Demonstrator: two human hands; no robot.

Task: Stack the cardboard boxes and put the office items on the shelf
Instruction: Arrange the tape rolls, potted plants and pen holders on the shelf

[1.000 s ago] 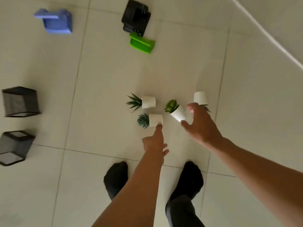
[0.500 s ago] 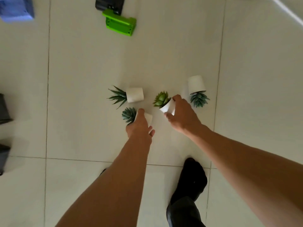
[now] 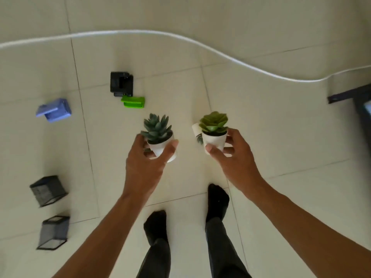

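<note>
My left hand (image 3: 147, 165) grips a small white pot with a blue-green succulent (image 3: 157, 131), held upright above the floor. My right hand (image 3: 232, 157) grips a second white pot with a light green succulent (image 3: 213, 125), also upright. Behind the right-hand plant, another white pot (image 3: 195, 128) lies on the tiles, mostly hidden. A further white pot edge (image 3: 172, 156) shows just under my left thumb.
On the tiled floor lie a black holder (image 3: 121, 84), a green item (image 3: 133, 101), a blue item (image 3: 55, 110) and two black mesh boxes (image 3: 48, 190) (image 3: 53, 232). A white cable (image 3: 200, 44) curves across the back. A dark furniture edge (image 3: 357, 97) is at right. My feet (image 3: 217, 199) stand below.
Both hands closed on pots lying on the floor and lifted them upright. The view has pulled back and up from the floor.
</note>
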